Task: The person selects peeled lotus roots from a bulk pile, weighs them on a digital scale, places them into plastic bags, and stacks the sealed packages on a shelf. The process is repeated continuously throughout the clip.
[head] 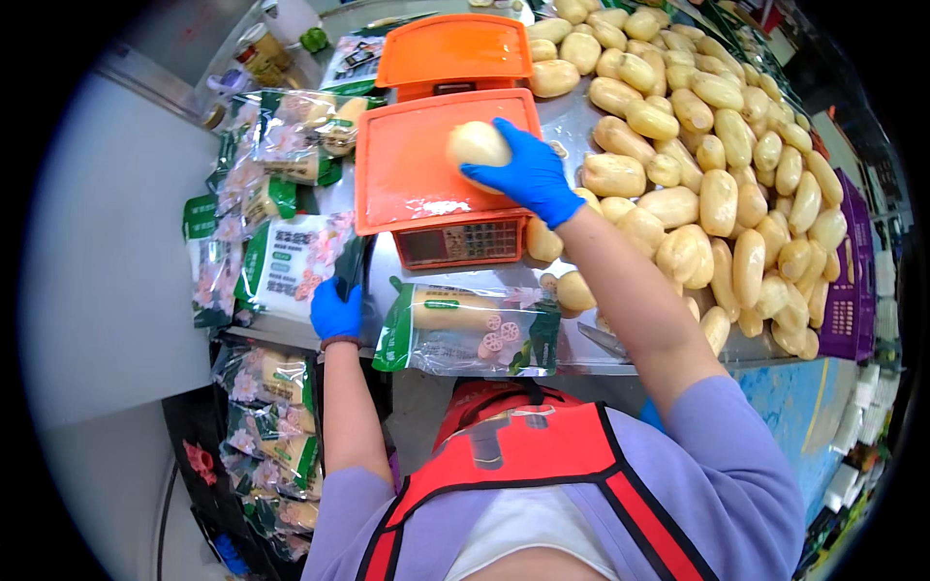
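Note:
My right hand (527, 171) in a blue glove is shut on a peeled lotus root segment (479, 149), held over the orange pan of a digital scale (414, 163). Whether the root touches the pan is unclear. My left hand (336, 312), also gloved in blue, is at the right edge of a stack of flat printed plastic bags (290, 265). Its fingertips meet the bags, but a grip cannot be made out. Between my arms, near the table's front edge, lies a filled bag (472, 327) with a lotus root inside.
Many peeled lotus roots (676, 123) are heaped on the right of the metal table. A second orange scale (454, 51) stands behind the first. A knife blade (601, 339) lies near the front edge. Filled bags (272, 436) sit low at left; a purple crate (850, 290) stands right.

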### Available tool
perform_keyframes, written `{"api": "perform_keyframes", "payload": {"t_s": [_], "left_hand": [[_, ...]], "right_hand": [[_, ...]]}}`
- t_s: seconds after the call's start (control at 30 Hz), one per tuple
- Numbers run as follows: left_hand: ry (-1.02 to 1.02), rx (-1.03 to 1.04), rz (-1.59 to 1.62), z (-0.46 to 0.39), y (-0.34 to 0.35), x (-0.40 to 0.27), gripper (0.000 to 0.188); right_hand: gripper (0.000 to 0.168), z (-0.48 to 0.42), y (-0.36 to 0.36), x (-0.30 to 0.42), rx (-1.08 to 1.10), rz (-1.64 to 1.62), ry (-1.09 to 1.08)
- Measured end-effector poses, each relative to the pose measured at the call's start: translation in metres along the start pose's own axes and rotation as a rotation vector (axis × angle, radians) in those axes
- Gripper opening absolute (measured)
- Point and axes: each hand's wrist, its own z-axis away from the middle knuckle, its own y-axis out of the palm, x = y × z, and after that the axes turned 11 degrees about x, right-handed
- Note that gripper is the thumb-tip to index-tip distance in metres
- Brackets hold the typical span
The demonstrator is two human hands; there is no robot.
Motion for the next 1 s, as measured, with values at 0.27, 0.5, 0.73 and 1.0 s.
{"api": "perform_keyframes", "payload": {"t_s": [0.27, 0.5, 0.73, 1.0], "left_hand": [[0.2, -0.132, -0.027, 0.001, 0.022, 0.02, 0.027], [0.161, -0.159, -0.124, -0.015, 0.031, 0.056, 0.021], [-0.525, -0.03, 1.282, -0.052, 0.011, 0.072, 0.024], [-0.099, -0.003, 0.546, -0.025, 0.055, 0.059, 0.02]], "right_hand": [[0.045, 0.046, -0.037, -0.064, -0.339, -0.619, 0.035], [0.032, 0.22, -0.13, -0.125, -0.737, -0.483, 0.274], [0.033, 0.314, -0.159, -0.161, -0.903, -0.725, 0.464], [0.056, 0.296, -0.123, -0.165, -0.549, -0.229, 0.417]]}}
